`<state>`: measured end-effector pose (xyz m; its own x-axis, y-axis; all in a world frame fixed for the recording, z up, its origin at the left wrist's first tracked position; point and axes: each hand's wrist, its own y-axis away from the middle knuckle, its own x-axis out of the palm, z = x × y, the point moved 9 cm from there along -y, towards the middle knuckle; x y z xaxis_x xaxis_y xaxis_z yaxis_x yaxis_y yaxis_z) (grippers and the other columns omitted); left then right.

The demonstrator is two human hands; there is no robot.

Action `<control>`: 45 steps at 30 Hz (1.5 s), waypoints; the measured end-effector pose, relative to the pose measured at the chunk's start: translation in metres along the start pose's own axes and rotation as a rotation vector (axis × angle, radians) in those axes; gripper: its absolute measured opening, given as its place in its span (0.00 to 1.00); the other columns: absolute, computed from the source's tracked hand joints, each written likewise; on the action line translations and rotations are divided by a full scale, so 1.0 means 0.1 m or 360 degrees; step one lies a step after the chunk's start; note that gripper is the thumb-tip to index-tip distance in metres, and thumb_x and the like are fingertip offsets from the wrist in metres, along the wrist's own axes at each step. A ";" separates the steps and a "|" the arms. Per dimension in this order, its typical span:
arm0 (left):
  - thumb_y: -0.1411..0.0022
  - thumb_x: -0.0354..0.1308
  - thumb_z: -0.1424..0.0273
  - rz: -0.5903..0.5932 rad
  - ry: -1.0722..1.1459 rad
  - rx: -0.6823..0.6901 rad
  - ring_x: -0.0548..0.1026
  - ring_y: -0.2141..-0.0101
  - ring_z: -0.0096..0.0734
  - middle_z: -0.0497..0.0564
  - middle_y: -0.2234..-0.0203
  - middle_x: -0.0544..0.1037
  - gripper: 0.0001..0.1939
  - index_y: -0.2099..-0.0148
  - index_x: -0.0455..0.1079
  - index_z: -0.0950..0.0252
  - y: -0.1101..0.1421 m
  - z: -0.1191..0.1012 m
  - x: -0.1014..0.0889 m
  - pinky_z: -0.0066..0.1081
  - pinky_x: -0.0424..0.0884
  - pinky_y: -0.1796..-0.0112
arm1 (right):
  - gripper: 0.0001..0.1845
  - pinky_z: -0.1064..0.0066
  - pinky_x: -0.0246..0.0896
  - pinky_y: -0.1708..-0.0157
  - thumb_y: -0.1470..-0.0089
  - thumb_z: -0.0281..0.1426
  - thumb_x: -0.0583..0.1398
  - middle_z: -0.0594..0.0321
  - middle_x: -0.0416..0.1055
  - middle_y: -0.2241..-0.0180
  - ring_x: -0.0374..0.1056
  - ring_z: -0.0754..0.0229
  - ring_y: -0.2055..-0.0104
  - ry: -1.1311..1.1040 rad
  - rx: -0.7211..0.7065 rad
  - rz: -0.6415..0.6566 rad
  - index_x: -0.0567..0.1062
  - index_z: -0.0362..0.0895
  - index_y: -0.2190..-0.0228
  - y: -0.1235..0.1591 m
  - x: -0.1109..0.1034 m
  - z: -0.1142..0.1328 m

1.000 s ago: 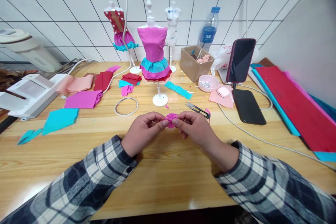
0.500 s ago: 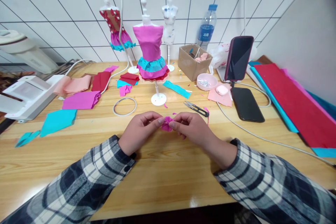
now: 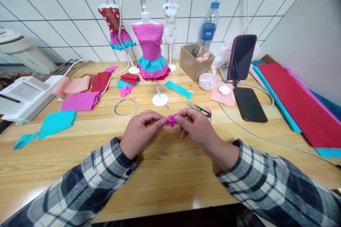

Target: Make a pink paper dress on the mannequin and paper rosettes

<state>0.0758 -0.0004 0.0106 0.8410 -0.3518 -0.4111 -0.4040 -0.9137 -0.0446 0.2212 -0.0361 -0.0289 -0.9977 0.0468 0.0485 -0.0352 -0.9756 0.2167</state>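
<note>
A small ruffled magenta paper flower (image 3: pixel 171 120) is pinched between my two hands just above the table. My left hand (image 3: pixel 145 129) grips its left edge with thumb and forefinger. On the other side, my right hand (image 3: pixel 195 126) holds the right edge between thumb and fingertips, the other fingers curled below. Thread snips (image 3: pixel 197 108) lie right behind my right hand. Beyond the flower stands a mini dress form (image 3: pixel 149 42) in a magenta bodice with a blue, magenta and red ruffled skirt.
Two more dress forms stand by the tiled wall. Crepe paper pieces (image 3: pixel 80 100) and a tape ring (image 3: pixel 125 107) lie left. A cardboard box (image 3: pixel 196 63), pink bead dish (image 3: pixel 209 82), propped phone (image 3: pixel 242 57), black phone (image 3: pixel 250 105), white cable and long paper sheets (image 3: pixel 301 103) are right.
The flower has turned in my fingers; its round face now shows as a narrower ruffled shape. Both hands have risen slightly. The view has shifted a little.
</note>
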 end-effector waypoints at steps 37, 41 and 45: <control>0.44 0.60 0.61 0.0074 -0.0897 0.0255 0.73 0.62 0.41 0.53 0.68 0.77 0.11 0.65 0.77 0.62 -0.07 0.05 0.09 0.42 0.65 0.57 | 0.05 0.74 0.56 0.75 0.49 0.32 0.63 0.67 0.73 0.78 0.66 0.66 0.75 0.1073 -0.0167 0.0078 0.77 0.44 0.74 -0.13 -0.06 0.02; 0.42 0.59 0.63 0.0031 -0.1126 0.0561 0.72 0.63 0.40 0.52 0.67 0.77 0.09 0.64 0.78 0.60 -0.01 -0.11 0.12 0.40 0.63 0.60 | 0.05 0.72 0.54 0.72 0.47 0.32 0.62 0.66 0.74 0.74 0.66 0.65 0.72 0.1432 -0.0409 -0.0030 0.79 0.46 0.69 -0.12 -0.15 0.19; 0.42 0.61 0.62 0.0142 -0.1208 0.0629 0.71 0.66 0.37 0.50 0.69 0.77 0.07 0.66 0.79 0.56 0.04 -0.14 0.22 0.39 0.60 0.63 | 0.05 0.72 0.54 0.69 0.47 0.32 0.62 0.65 0.73 0.71 0.66 0.64 0.69 0.1610 -0.0691 0.0076 0.80 0.47 0.68 0.01 -0.04 0.34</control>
<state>0.0978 -0.0144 0.0137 0.3887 -0.0586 -0.9195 -0.6714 -0.7014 -0.2392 0.2270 -0.0300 0.0040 -0.5777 0.0031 -0.8162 0.1851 -0.9734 -0.1347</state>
